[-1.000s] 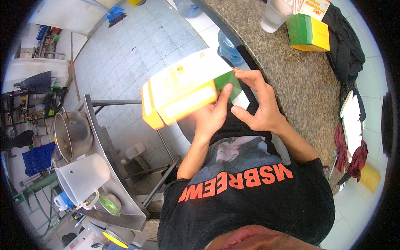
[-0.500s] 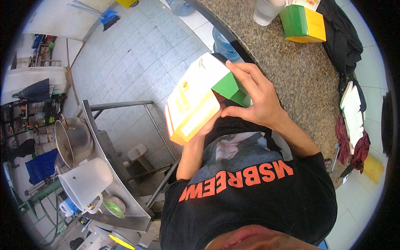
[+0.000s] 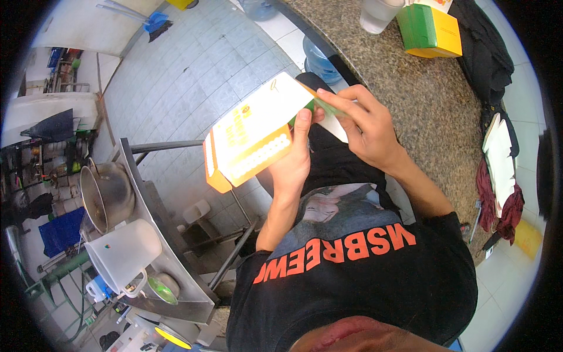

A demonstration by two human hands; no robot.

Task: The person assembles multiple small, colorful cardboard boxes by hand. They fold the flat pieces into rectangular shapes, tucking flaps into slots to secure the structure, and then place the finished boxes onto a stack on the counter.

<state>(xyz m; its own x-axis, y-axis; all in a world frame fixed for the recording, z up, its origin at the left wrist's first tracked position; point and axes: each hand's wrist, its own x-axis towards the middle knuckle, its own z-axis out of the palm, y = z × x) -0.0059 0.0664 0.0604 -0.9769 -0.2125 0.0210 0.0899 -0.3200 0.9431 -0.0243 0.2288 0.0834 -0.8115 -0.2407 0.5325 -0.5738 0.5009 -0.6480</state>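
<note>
My left hand (image 3: 291, 157) grips a white, yellow and orange cardboard box (image 3: 249, 130) from its near side, thumb up along the edge. The box is tilted in front of my body, above the floor. At its right end, my right hand (image 3: 370, 126) has its fingers closed on a thin green-and-white flap (image 3: 330, 107) that stands out from the box. Part of that end lies behind my fingers, so the inside of the box is hidden.
On the granite counter (image 3: 404, 100) at right stand a translucent cup (image 3: 377, 14) and a green-and-yellow box (image 3: 431, 32). A metal table (image 3: 176, 258) at left bears a large pot (image 3: 111, 196) and a white plastic jug (image 3: 126, 252). Blue water jugs (image 3: 319, 61) stand beside the counter.
The box has shifted left and turned. My left thumb now shows on its near edge. My right hand has moved from the box's side to the flap, which now sticks out to the right.
</note>
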